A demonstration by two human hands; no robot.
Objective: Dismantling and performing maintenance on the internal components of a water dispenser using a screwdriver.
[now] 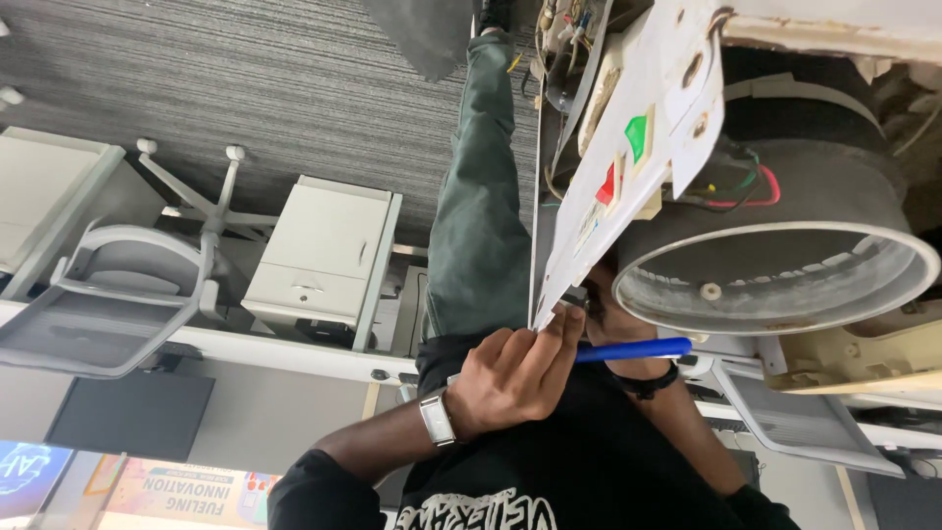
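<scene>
Your left hand (510,378) is curled into a loose fist, back of the hand to the camera. Its fingers are closed around a slim blue plastic rod-shaped tool (633,349). The fingertips press on the lower corner of a flat white sheet-metal panel (628,211). The left wrist wears a square silver wristwatch (438,418). The forearm is bent and comes in from the lower left out of a black sleeve.

Your right hand (601,312) is mostly hidden behind the panel's edge, so you cannot tell its grip. Its wrist carries a black band (648,383), and the forearm runs down to the lower right. The blue tool sticks out to the right, just above that wrist.

The panel is tilted and carries a green square button (638,137) and a red button (607,185). Right beside it is a big grey metal drum (785,265), round, with an open, dusty rim. Red and green wires (751,186) lie against the drum.

Further out are the grey-green trouser leg (481,206), grey ribbed carpet (275,79), a white drawer cabinet (319,255) and a grey mesh office chair (128,294).
</scene>
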